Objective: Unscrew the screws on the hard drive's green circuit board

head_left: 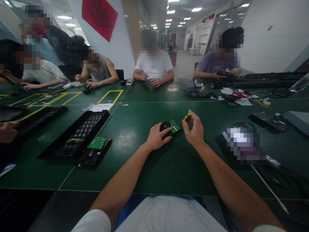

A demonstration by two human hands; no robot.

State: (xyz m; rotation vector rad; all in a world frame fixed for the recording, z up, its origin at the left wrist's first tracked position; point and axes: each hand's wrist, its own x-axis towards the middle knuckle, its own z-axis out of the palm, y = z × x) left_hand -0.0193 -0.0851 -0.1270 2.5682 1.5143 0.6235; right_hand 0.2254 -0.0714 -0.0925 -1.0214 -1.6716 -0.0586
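Note:
A hard drive (175, 125) lies on the green table in front of me, its green circuit board facing up. My left hand (156, 137) grips it from the left, with fingers and thumb spread over its black part. Just right of the drive, my right hand (195, 130) is raised and pinches a small yellow-and-black screwdriver (186, 117) between thumb and fingertips. Only its short handle shows clearly; I cannot make out its tip. The screwdriver is apart from the drive.
To the left are a long black tray (83, 129) and another drive with a green board (96, 143). On the right lie a pixelated object (246, 145), cables (277, 175) and another drive (269, 120). Several people sit across the table; a co-worker's hand (8, 131) is at far left.

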